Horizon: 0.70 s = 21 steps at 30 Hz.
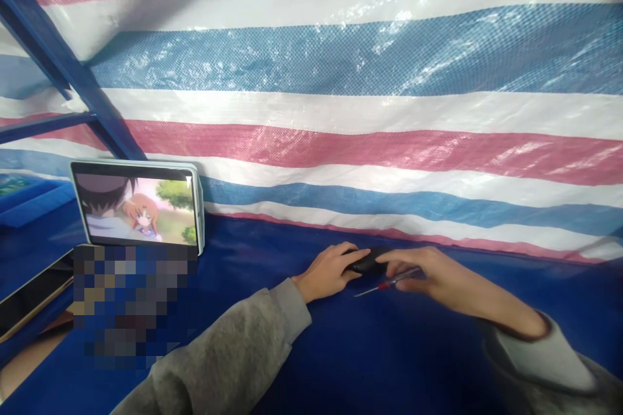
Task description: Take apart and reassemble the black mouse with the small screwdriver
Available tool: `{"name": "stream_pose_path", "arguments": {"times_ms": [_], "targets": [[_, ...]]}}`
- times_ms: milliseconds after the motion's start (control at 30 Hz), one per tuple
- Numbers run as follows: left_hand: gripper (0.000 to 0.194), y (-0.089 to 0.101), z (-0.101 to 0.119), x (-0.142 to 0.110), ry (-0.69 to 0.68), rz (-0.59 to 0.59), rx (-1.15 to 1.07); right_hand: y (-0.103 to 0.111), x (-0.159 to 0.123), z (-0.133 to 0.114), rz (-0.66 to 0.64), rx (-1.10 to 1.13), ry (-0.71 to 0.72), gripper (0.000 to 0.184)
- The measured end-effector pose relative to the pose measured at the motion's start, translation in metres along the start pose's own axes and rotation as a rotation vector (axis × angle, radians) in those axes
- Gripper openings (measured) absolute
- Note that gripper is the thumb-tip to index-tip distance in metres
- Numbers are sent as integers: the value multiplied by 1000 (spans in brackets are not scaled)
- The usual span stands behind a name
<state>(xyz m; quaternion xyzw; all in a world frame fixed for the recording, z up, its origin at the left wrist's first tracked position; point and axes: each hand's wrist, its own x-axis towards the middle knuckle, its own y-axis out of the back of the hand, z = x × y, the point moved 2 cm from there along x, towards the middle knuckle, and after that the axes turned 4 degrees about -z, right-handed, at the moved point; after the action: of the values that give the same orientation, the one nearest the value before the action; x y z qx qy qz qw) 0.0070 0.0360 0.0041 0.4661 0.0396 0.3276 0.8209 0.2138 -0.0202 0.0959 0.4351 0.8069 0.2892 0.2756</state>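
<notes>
My left hand [329, 270] rests on the blue table cover [370, 350] with its fingers curled around a small black object [366, 262]. My right hand [424, 272] meets it from the right. Its fingertips pinch the same black object, and a thin screwdriver with a red handle [389, 284] lies under its fingers, tip pointing left. Both arms wear grey sleeves.
A tablet [139, 206] showing a cartoon leans against the striped red, white and blue tarp [370, 104] at the left. A phone [30, 298] lies at the far left edge beside a blurred patch. Blue metal bars [58, 58] cross the upper left.
</notes>
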Motion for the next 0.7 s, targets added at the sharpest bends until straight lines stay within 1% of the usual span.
{"name": "stream_pose_path", "arguments": {"times_ms": [67, 167, 233, 300, 400, 500, 567, 600, 633, 700], "targets": [[51, 0, -1, 1, 8, 20, -15, -10, 3, 2, 9, -35, 28, 36], [46, 2, -3, 3, 74, 63, -70, -28, 6, 7, 9, -110, 39, 41], [40, 4, -4, 4, 110, 79, -121, -40, 9, 10, 17, -175, 44, 41], [38, 6, -4, 4, 118, 98, -179, -50, 13, 13, -8, -238, 37, 40], [42, 7, -3, 3, 135, 129, -224, -60, 15, 15, -35, -302, 47, 39], [37, 7, -3, 2, 146, 103, -208, -63, 13, 14, 0, -327, 90, 35], [33, 7, -3, 2, 138, 79, -196, -61, 10, 12, 78, -339, 123, 27], [32, 7, -3, 2, 132, 75, -192, -60, 10, 12, 149, -347, 147, 22], [31, 7, -3, 3, 127, 74, -187, -58, 9, 12, 247, -356, 174, 18], [31, 7, -2, 3, 118, 68, -166, -55, 9, 18, 479, -371, 225, 20]]}}
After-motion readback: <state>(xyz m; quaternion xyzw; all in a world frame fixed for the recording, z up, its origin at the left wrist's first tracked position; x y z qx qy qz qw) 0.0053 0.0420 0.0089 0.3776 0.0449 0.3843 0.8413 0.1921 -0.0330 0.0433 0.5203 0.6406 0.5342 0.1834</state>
